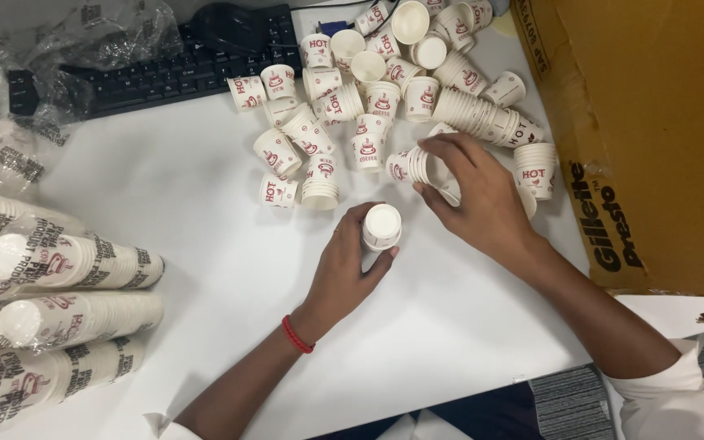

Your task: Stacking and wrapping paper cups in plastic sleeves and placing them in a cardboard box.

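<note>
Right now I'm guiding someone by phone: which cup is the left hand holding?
On the white table, below the loose pile of printed paper cups, the left hand grips one upturned cup. Unlike its neighbours, it stands apart from the pile, showing its plain white base.

White sleeves pushed up both forearms; a red band circles the left wrist [297, 335]; trousers perhaps dark blue.
</note>
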